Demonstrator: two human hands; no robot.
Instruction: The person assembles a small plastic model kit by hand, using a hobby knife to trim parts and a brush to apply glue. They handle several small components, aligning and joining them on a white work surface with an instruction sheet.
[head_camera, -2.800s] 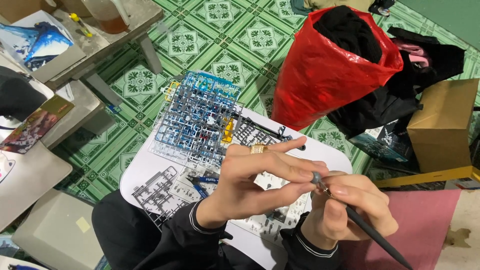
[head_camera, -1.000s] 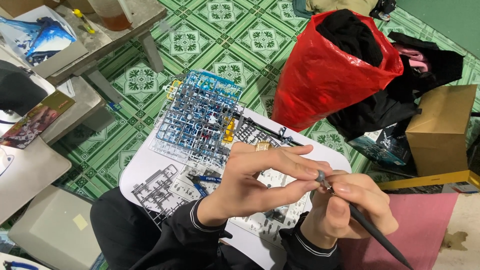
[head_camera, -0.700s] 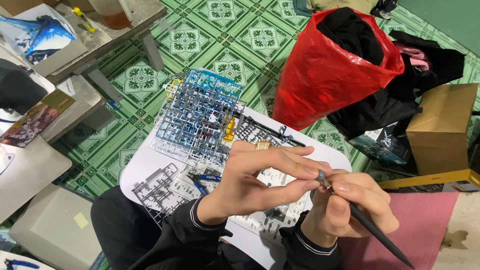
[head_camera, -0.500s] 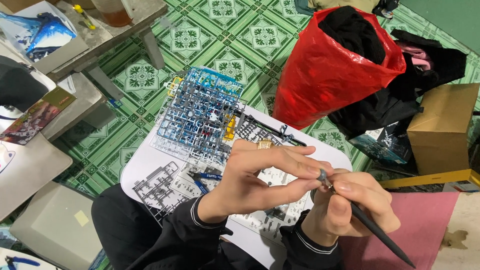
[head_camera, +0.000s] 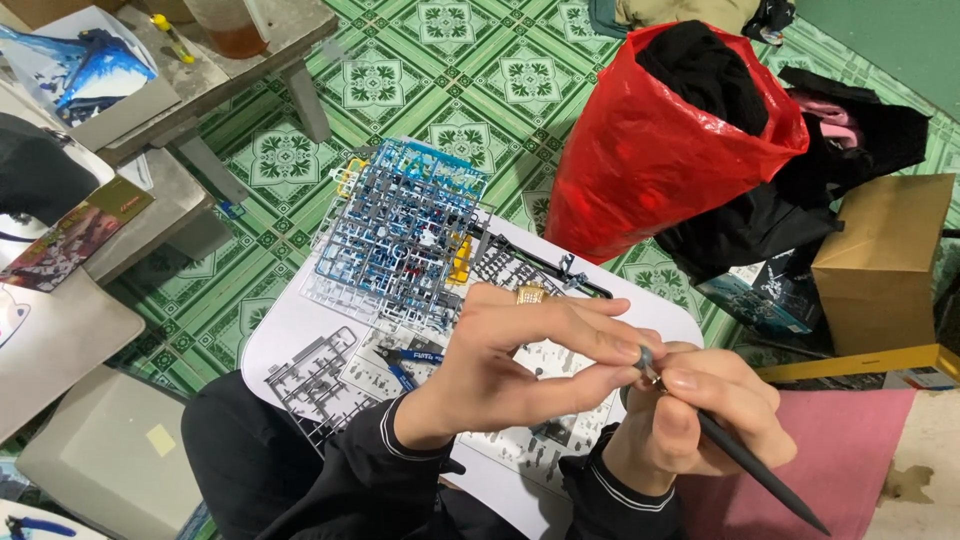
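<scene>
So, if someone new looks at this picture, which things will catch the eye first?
Probably the bright red plastic bag stuffed with dark cloth, standing on the green patterned floor at upper right. Next, the pile of blue and grey plastic part frames on the white board in the middle. In front, the left hand pinches a tiny grey piece while the right hand holds a thin black tool.

White rectangular lap board (head_camera: 290, 335) rests on the person's lap. Stack of blue and grey plastic model-kit part frames (head_camera: 395, 235) lies on its far left part; blue-handled small nippers (head_camera: 405, 362) lie nearer, in front of the stack. Left hand (head_camera: 520, 350) and right hand (head_camera: 700, 420) meet above the board's near right part, fingertips touching at a small grey plastic part (head_camera: 646, 356). Thin dark stick-shaped tool (head_camera: 755, 468) runs from the right hand toward lower right. Red plastic bag (head_camera: 650, 150) stands behind the board, right. Brown cardboard box (head_camera: 880, 265) sits further right. Low grey wooden bench (head_camera: 150, 110) stands far left.
</scene>
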